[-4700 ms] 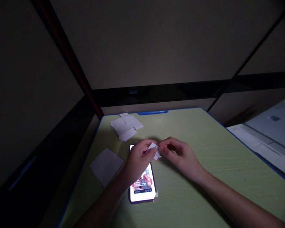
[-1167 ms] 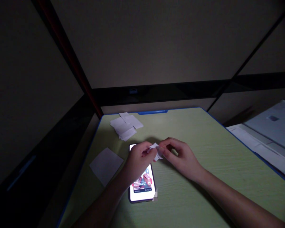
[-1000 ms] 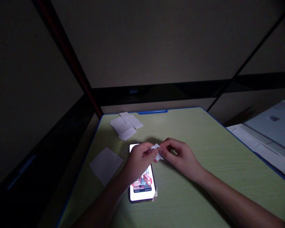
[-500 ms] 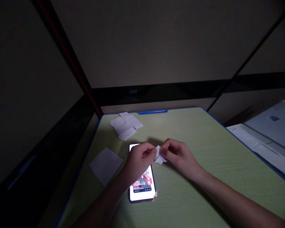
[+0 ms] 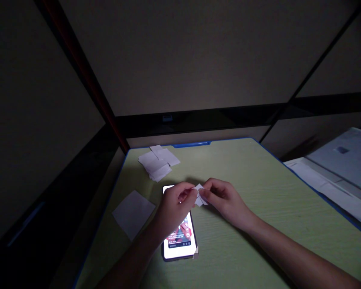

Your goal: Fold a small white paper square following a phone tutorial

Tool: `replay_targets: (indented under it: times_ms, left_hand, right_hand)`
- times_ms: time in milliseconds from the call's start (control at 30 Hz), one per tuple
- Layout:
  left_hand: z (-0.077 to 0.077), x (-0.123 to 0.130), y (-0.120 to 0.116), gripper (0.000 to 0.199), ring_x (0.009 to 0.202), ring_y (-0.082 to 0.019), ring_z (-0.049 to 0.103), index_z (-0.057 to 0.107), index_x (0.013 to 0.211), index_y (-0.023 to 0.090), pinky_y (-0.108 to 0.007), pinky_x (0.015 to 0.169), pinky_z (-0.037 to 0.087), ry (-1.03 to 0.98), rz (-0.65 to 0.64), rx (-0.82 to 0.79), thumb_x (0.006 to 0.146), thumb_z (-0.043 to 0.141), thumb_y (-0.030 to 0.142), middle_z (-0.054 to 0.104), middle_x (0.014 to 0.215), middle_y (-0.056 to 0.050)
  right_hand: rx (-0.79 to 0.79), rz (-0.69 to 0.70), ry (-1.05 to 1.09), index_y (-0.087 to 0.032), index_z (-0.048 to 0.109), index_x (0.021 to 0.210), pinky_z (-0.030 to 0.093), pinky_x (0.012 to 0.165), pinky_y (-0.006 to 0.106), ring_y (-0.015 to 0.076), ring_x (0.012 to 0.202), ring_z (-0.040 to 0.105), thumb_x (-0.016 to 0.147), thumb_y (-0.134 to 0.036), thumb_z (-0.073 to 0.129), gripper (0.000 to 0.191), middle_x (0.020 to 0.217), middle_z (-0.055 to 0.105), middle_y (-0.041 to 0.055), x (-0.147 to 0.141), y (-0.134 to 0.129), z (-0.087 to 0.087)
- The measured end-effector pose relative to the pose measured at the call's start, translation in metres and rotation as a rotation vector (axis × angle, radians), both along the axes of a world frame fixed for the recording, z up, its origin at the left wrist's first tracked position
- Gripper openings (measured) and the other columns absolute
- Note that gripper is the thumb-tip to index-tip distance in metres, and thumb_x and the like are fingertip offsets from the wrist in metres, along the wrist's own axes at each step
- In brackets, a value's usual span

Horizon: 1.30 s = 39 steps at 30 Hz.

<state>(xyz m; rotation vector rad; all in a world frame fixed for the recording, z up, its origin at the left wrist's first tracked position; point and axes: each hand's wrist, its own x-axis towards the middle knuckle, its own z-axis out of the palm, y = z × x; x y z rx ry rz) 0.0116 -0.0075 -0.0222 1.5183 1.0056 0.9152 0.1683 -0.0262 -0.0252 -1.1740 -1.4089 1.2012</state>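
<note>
Between my two hands is a small piece of folded white paper, its top corner pointing away from me. My left hand pinches its left side between thumb and fingers. On the right side, my right hand grips it the same way. Below my left hand lies a phone with a lit screen showing a picture and small text, partly covered by that hand and wrist. The paper's exact folds are too small to make out.
A square white sheet lies left of the phone. Farther back is a loose pile of white paper pieces. The green table has a blue edge. Beyond its right side sit more papers and a grey laptop-like object.
Both hands have shifted slightly closer together around the folded paper, and the fingertips sit a little differently on it. The whole view has tipped slightly; the phone and loose sheets stay in place.
</note>
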Motion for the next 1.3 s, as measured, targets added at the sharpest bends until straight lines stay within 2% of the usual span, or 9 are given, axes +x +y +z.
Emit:
replay_targets:
  times_ms: [333, 467, 633, 800, 967, 1033, 1133, 1233, 1300]
  left_hand:
    - [0.007, -0.001, 0.002, 0.018, 0.054, -0.010, 0.055, 0.059, 0.073, 0.013, -0.020, 0.051, 0.040, -0.019, -0.081, -0.074, 0.079, 0.053, 0.028, 0.059, 0.061, 0.000]
    - [0.007, -0.002, 0.003, 0.021, 0.050, -0.009, 0.052, 0.058, 0.068, 0.013, -0.020, 0.049, 0.038, -0.003, -0.048, -0.068, 0.081, 0.050, 0.028, 0.058, 0.054, 0.001]
    - [0.005, -0.003, 0.006, 0.021, 0.048, -0.009, 0.052, 0.059, 0.069, 0.013, -0.019, 0.047, 0.037, -0.005, 0.008, -0.076, 0.080, 0.049, 0.028, 0.062, 0.058, 0.000]
    - [0.006, -0.007, 0.008, 0.023, 0.047, -0.009, 0.050, 0.060, 0.067, 0.014, -0.019, 0.046, 0.036, 0.048, 0.063, -0.025, 0.081, 0.051, 0.030, 0.060, 0.058, 0.001]
    - [0.005, -0.006, 0.006, 0.027, 0.046, -0.008, 0.048, 0.061, 0.062, 0.014, -0.019, 0.045, 0.035, 0.118, 0.057, 0.021, 0.082, 0.050, 0.028, 0.055, 0.053, 0.002]
    - [0.001, -0.006, 0.006, 0.024, 0.047, -0.009, 0.049, 0.066, 0.071, 0.014, -0.019, 0.045, 0.036, 0.133, 0.061, 0.028, 0.082, 0.050, 0.029, 0.059, 0.057, 0.001]
    - [-0.006, -0.007, 0.009, 0.030, 0.054, -0.011, 0.055, 0.065, 0.105, 0.014, -0.021, 0.052, 0.045, 0.101, 0.090, 0.033, 0.082, 0.051, 0.028, 0.066, 0.071, -0.002]
    - [-0.010, -0.011, 0.011, 0.033, 0.059, -0.012, 0.058, 0.063, 0.111, 0.015, -0.022, 0.055, 0.047, 0.148, 0.150, 0.098, 0.082, 0.051, 0.024, 0.068, 0.076, -0.004]
    - [-0.011, -0.013, 0.013, 0.031, 0.059, -0.012, 0.058, 0.064, 0.110, 0.016, -0.022, 0.054, 0.047, 0.184, 0.167, 0.138, 0.083, 0.049, 0.023, 0.069, 0.076, -0.004]
  right_hand:
    - [-0.010, -0.019, 0.039, -0.016, 0.053, 0.064, 0.028, 0.049, 0.024, 0.0096, 0.052, 0.039, 0.079, -0.040, 0.060, 0.029, 0.055, 0.047, -0.0041, 0.004, 0.002, 0.001]
    - [-0.030, -0.076, 0.039, -0.015, 0.056, 0.065, 0.027, 0.047, 0.024, 0.0091, 0.049, 0.038, 0.078, -0.043, 0.061, 0.031, 0.053, 0.047, -0.0041, 0.002, 0.005, 0.000]
    - [0.011, -0.083, 0.034, -0.015, 0.062, 0.070, 0.031, 0.048, 0.024, 0.0107, 0.052, 0.042, 0.081, -0.044, 0.057, 0.031, 0.056, 0.051, -0.0015, 0.003, 0.005, 0.006]
    - [0.046, -0.109, 0.033, -0.015, 0.066, 0.086, 0.036, 0.052, 0.026, 0.0128, 0.056, 0.047, 0.084, -0.040, 0.053, 0.028, 0.061, 0.055, -0.0005, 0.006, 0.005, 0.008]
    - [0.205, -0.118, -0.149, -0.016, 0.067, 0.085, 0.039, 0.057, 0.028, 0.0142, 0.064, 0.051, 0.081, -0.028, 0.058, 0.015, 0.077, 0.060, 0.0040, 0.005, 0.005, 0.000]
    - [0.293, -0.135, -0.227, -0.016, 0.069, 0.084, 0.040, 0.057, 0.028, 0.0148, 0.065, 0.052, 0.081, -0.024, 0.059, 0.013, 0.076, 0.058, 0.0040, 0.006, 0.005, -0.003]
    - [0.407, -0.152, -0.319, -0.017, 0.071, 0.088, 0.040, 0.054, 0.027, 0.0156, 0.067, 0.053, 0.082, -0.022, 0.058, 0.014, 0.075, 0.058, 0.0043, 0.011, 0.008, -0.007]
    - [0.495, -0.151, -0.506, -0.017, 0.070, 0.097, 0.042, 0.055, 0.027, 0.0159, 0.068, 0.054, 0.087, -0.020, 0.053, 0.020, 0.078, 0.058, 0.0058, 0.021, 0.015, -0.012]
    - [0.580, -0.143, -0.692, -0.016, 0.069, 0.102, 0.046, 0.065, 0.030, 0.0182, 0.074, 0.056, 0.087, -0.018, 0.051, 0.024, 0.083, 0.060, 0.0081, 0.028, 0.022, -0.015]
